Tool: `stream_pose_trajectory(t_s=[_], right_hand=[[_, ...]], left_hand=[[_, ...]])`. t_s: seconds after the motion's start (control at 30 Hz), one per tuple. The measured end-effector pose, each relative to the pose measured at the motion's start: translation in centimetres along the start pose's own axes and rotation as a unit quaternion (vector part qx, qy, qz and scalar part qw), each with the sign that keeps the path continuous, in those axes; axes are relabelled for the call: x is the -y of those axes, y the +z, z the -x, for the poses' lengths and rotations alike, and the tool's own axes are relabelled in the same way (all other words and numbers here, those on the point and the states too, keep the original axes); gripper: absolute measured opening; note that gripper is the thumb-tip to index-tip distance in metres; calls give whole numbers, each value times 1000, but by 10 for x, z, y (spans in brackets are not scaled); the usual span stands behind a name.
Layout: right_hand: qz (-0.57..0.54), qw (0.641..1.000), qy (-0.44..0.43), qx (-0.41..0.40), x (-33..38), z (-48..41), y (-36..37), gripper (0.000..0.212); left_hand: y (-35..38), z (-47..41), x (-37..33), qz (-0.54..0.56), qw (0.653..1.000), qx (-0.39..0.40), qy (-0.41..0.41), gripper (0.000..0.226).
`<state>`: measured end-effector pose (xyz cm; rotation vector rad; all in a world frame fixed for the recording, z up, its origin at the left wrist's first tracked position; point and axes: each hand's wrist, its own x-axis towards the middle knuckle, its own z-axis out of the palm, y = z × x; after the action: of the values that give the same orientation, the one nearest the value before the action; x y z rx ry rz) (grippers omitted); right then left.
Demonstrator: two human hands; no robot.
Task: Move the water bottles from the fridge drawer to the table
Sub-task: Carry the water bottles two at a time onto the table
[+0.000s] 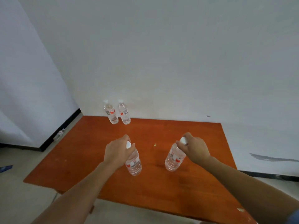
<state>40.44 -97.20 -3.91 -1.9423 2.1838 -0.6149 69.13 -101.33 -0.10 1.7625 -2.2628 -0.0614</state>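
Head camera, looking down over both forearms: the left hand (118,151) covers the neck and shoulder of the left bottle (134,164), so only its white cap and clear lower body with a red-marked label show. The fingers curl round the neck just under the cap, the thumb side facing the camera; the body hangs below and to the right of the palm. The right hand (195,150) does likewise with the right bottle (174,160): its fingertips pinch the neck round the white cap, and the body slants down and to the left of the knuckles. Both bottles are over the middle of the orange-brown table (207,139), well apart from each other. Whether their bases touch the top or sit just above it cannot be told. The label print is too blurred to read.

Two more bottles stand upright at the table's far edge against the pale wall (161,54): the far-left bottle (111,114) and the far-right bottle (124,114), just beside one another, well clear of both hands.

A small pale speck (155,144) lies on the table between the held bottles. On the floor by the left wall a small clear object (59,134) may be another bottle, but it is too blurred to say. The table's near right corner is cut off behind the right forearm and a blue sleeve (293,217).
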Motion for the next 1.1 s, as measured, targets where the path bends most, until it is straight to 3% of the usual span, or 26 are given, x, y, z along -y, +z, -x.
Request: stream_pose_trajectory(t_s=[0.3,0.7,1.1], right_hand=[[-7,1000,4,-9,20,-137,59,48],[-36,999,22,0,46,-308,120,40],[37,995,90,21,48,-379,155,34]], left_hand=[[40,-136,59,27,999,13,11,20],[104,-322,81,22,997,20,74,26],[166,-425,94,34,986,82,139,28]])
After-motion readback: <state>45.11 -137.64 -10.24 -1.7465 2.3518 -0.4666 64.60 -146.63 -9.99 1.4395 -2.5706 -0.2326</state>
